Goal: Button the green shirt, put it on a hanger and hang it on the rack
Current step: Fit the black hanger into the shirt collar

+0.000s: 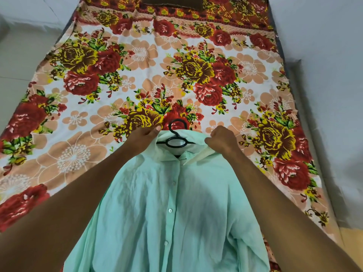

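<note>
green shirt (169,213) collar pinched between both hands.

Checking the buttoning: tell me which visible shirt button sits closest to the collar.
The top button, just below the collar on the green shirt; the other two lie farther down the placket.

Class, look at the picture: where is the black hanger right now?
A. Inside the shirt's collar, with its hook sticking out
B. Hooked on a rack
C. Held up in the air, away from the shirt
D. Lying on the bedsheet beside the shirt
A: the hanger sits inside the collar of the green shirt, hook poking out above it.
</note>
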{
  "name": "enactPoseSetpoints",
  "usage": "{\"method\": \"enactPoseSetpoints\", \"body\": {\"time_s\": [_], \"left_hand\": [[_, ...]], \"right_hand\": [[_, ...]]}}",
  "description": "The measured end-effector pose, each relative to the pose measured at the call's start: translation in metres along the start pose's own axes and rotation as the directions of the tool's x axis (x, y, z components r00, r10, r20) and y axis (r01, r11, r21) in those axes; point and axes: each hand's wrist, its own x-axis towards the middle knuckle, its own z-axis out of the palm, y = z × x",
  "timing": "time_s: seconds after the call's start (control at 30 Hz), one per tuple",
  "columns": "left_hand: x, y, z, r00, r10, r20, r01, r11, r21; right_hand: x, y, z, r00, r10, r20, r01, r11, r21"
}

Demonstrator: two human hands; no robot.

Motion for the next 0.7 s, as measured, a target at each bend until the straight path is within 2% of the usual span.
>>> {"method": "enactPoseSetpoints", "body": {"time_s": [0.1,0.2,0.3,0.37,0.47,0.6,0.7], "left_hand": [[-0.002,-0.007,0.006,1.000,0.015,-0.022,-0.015,1.000,-0.019],[0.000,-0.019,0.014,0.996,-0.005,-0.086,-0.001,0.998,-0.062],[0.000,-0.023,0.023,0.988,0.006,-0.155,-0.016,0.998,-0.068],[-0.001,-0.021,0.027,0.981,0.018,-0.192,-0.032,0.997,-0.069],[-0.004,-0.017,0.031,0.968,0.026,-0.251,-0.041,0.998,-0.055],[-0.005,-0.016,0.035,0.960,0.036,-0.279,-0.063,0.994,-0.090],[-0.004,-0.019,0.036,0.959,0.047,-0.281,-0.079,0.991,-0.105]], "right_hand": [[-0.004,0.004,0.006,0.997,0.081,0.017,-0.083,0.945,0.317],[-0.012,0.005,0.011,0.977,0.181,0.116,-0.213,0.745,0.631],[-0.019,0.003,0.015,0.951,0.243,0.189,-0.294,0.534,0.793],[-0.020,0.001,0.020,0.934,0.307,0.184,-0.310,0.442,0.842],[-0.021,0.004,0.029,0.914,0.394,0.095,-0.293,0.480,0.827],[-0.035,0.008,0.032,0.903,0.376,0.208,-0.374,0.447,0.813],[-0.032,0.014,0.035,0.898,0.372,0.237,-0.389,0.416,0.822]]}}
